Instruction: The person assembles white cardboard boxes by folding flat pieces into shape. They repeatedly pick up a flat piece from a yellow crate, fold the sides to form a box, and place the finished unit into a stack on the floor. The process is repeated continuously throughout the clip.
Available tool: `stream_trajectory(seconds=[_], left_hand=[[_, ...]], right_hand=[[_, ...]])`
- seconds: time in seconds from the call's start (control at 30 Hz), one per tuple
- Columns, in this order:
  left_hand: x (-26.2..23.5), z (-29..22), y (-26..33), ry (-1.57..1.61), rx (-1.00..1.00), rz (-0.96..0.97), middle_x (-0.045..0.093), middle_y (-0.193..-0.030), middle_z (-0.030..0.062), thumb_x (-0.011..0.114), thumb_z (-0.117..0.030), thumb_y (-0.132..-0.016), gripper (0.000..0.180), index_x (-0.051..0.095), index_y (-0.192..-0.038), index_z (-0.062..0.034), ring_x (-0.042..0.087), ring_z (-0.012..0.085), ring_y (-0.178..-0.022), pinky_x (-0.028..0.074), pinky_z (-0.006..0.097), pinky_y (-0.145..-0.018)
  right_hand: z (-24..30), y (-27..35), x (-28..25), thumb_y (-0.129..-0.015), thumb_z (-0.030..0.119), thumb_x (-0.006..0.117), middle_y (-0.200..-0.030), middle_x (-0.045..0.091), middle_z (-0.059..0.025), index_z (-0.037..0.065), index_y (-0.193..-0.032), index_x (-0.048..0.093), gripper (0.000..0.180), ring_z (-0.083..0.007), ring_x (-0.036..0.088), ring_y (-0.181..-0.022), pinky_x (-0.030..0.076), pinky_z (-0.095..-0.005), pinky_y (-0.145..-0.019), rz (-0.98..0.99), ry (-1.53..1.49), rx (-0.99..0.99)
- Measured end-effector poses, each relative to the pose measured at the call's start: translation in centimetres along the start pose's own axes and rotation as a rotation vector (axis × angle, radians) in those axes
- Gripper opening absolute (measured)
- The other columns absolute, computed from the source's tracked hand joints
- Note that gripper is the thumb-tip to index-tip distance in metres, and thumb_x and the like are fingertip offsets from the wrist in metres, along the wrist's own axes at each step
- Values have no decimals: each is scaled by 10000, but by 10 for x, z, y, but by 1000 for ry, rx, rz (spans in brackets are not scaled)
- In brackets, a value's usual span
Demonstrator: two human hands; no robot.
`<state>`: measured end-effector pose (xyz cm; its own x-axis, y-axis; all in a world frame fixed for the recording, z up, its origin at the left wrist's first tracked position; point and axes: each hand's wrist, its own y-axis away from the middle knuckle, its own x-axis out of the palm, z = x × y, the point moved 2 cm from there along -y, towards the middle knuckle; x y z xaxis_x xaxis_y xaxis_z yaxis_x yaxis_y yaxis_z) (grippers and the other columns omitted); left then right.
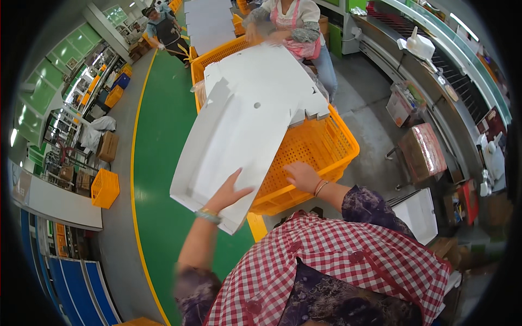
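A big flat white cardboard blank (244, 125), die-cut with flaps and a small round hole, is tilted across the near corner of an orange perforated plastic crate (315, 149). Its upper end rests over the crate; its lower end hangs out above the green floor (157, 179). It is not folded at all: every panel lies in one plane, so as a box it is at the very start, with all the creasing and closing left to do.

The person's left hand (228, 193) is at the sheet's lower edge, fingers spread and pressed against the underside, thumb out to the side; it props the sheet more than it pinches it. The right hand (302, 175) sits at the crate's near rim just beside the sheet's right edge, fingers loosely curled. Whether it grips the rim or the cardboard cannot be told from here.

Farther out, a co-worker in a pink apron (296, 27) stands at the far end of the crate, both hands down at the sheet's top edge, so the blank seems to be shared between two people. More white sheets (209, 22) lie stacked behind, and another person (166, 30) works farther down the aisle. To the right are wrapped boxes (424, 152) and a white open box (418, 212).
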<state>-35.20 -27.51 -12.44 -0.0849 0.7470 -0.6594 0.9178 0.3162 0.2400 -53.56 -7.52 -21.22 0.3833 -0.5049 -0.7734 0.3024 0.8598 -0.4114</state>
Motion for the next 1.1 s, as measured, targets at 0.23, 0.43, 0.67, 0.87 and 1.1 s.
stream_trajectory(seconds=[0.23, 0.43, 0.67, 0.87, 1.1], left_hand=[[91, -24, -140, -238, -179, -34, 564, -1161, 268, 607, -268, -813, 541, 486, -1277, -17, 540, 400, -1072, 433, 422, -930], [23, -66, -67, -132, 175, -112, 663, -980, 180, 616, -139, -801, 351, 605, -1132, -23, 628, 305, -920, 480, 365, -812], [-136, -108, 71, 312, 180, -101, 684, -841, 50, 684, 26, -746, 189, 670, -934, 38, 624, 139, -794, 491, 276, -734], [-145, -87, 150, 721, 481, -147, 688, -880, 93, 749, 20, -658, 276, 676, -925, 33, 639, 199, -844, 480, 314, -801], [-97, -74, 159, 1039, 818, -386, 640, -1068, 151, 750, -144, -698, 485, 587, -1117, 39, 623, 255, -943, 475, 369, -823]], right_hand=[[24, 38, 23, -789, 220, 619, -923, 618, -132, 74, -1034, 612, 285, -309, 582, -888, 473, -405, -773, 269, -161, 37], [-47, 86, -24, -853, 280, 589, -942, 670, -122, 35, -1042, 637, 314, -230, 637, -878, 492, -326, -771, 108, -469, 729], [-104, 13, -130, -889, 288, 590, -1188, 573, -98, -16, -1252, 484, 486, -183, 539, -1089, 409, -302, -944, -418, -893, 536], [-10, -99, -219, -926, 279, 532, -1435, 327, -110, -2, -1417, 248, 633, -208, 289, -1340, 196, -336, -1106, -515, -1108, 7], [26, -142, -242, -920, 353, 515, -1269, 515, -94, 28, -1375, 355, 582, -197, 499, -1165, 404, -339, -991, -112, -1625, -134]])
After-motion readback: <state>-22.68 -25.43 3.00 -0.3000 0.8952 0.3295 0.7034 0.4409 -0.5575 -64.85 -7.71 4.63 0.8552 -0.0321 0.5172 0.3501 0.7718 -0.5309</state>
